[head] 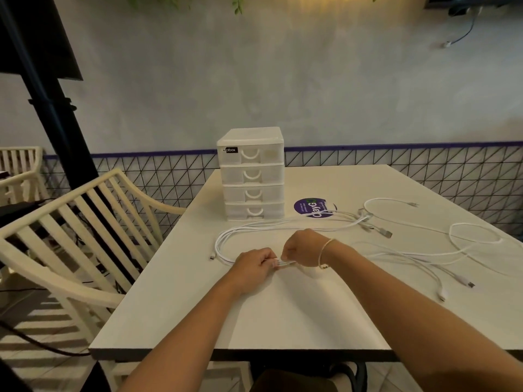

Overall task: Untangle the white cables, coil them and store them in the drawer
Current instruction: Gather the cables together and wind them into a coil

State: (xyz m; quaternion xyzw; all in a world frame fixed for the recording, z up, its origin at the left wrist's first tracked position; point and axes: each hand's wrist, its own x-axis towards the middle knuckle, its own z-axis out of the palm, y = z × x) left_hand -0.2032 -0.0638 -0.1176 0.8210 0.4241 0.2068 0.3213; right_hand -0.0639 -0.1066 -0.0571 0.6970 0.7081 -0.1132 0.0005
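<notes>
**Both hands pinch a bundle of white cable at the near middle of the table**

Left hand [253, 265] and right hand [304, 248] meet close together, each with fingers curled round the same short stretch of white cables [283, 263], several strands gathered side by side between them. From the left hand the bundle runs out in a long flat loop [223, 244] that curves left and back toward the far side. A small loose plug [212, 257] lies on the table [283, 312] just beside that loop.

Cable like this should be light, limp and fairly slick, with no stiffness to hold a shape; a coil will likely spring open unless it is kept pinched at one crossing point. The strands are best held where they run parallel, not by the plugs, which could snag on other loops when pulled.

Further right, a second group of cables [410, 254] sprawls in loose overlapping rings, with plug ends [468, 284] near the right edge. Beyond the hands, more plugs [385, 232] cluster where strands cross, close to a round purple sticker [312, 207].

At the far left of the table stands a white set of drawers [252, 174], four high, all closed, well apart from the hands.
</notes>
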